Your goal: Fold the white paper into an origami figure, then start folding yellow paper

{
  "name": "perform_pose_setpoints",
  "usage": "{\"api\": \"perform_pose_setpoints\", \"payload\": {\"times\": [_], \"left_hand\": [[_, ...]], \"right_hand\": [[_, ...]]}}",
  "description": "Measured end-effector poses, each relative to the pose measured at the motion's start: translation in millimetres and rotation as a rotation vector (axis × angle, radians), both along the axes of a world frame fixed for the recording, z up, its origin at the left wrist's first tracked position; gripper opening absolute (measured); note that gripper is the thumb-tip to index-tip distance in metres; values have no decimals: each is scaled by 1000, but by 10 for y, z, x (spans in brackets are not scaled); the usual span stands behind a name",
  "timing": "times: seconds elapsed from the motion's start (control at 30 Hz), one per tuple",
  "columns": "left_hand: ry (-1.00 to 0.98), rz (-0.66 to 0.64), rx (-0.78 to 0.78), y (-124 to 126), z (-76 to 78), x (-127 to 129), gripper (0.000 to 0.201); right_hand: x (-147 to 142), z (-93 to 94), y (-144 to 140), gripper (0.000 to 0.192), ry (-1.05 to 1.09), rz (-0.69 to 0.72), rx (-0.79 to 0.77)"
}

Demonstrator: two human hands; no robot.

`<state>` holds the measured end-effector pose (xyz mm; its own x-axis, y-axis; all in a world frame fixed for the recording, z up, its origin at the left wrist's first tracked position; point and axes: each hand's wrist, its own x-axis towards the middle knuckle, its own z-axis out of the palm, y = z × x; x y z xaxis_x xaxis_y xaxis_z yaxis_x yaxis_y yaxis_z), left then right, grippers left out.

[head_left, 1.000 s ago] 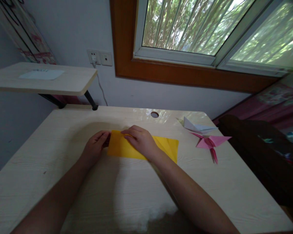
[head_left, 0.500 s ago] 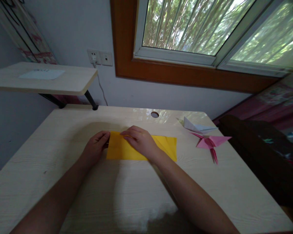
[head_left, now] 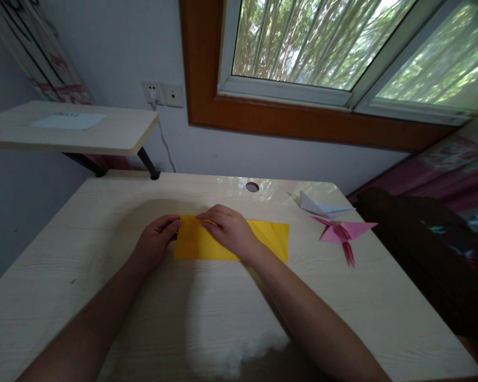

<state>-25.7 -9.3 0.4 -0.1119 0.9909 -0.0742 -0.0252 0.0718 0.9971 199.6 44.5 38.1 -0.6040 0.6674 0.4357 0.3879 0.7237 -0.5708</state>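
Observation:
A yellow sheet of paper, folded into a long rectangle, lies crosswise on the pale wooden desk. Slanting creases mark its right part. My left hand is closed at the paper's upper left corner, with thumb and fingers pinching the edge. Over the middle of the sheet is my right hand, its thumb and bent fingers gathered at the upper edge and gripping the paper there. The palm hides part of the sheet, and the fingertips' undersides are out of sight.
To the right lie a pink folded-paper figure and, behind it, a white folded-paper piece. A raised shelf with a paper sheet on it stands at the back left. The desk has a round cable hole near the wall.
Almost nothing differs. The yellow paper and my left hand have shifted very slightly to the right; my right hand keeps its place.

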Motion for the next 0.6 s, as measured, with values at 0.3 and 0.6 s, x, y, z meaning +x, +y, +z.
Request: {"api": "perform_pose_setpoints", "payload": {"times": [0.3, 0.6], "left_hand": [[-194, -34, -45, -7, -9, -6, 43], [-307, -54, -44, -16, 4, -8, 40]], "right_hand": [[12, -8, 21, 20, 70, 32, 7], [13, 21, 23, 19, 132, 77, -1]]}}
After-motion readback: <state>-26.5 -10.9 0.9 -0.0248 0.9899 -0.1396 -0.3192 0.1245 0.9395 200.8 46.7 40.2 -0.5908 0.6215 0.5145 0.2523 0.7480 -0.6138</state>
